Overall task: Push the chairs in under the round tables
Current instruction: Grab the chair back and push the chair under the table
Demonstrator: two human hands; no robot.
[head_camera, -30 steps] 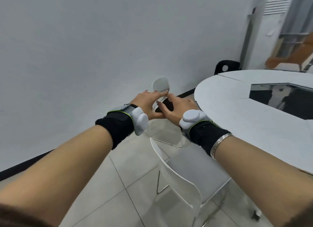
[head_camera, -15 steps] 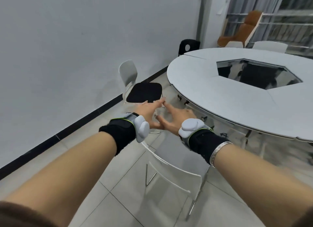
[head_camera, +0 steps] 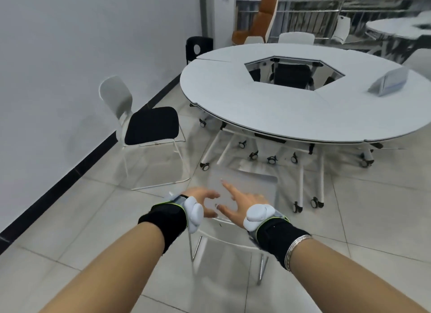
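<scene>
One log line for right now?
hands: left and right open above near chair | chair: outside round table | black-seat chair: also out

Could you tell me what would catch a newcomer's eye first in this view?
The big round table with its hexagonal hole fills the upper right. At bottom centre, both open hands, left and right, reach over the back of a white chair. A black-seated chair stands pulled out by the left wall.

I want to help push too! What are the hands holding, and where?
Nothing for sure: left hand and right hand are spread open at the chair back's top, and blur hides any touch.
</scene>
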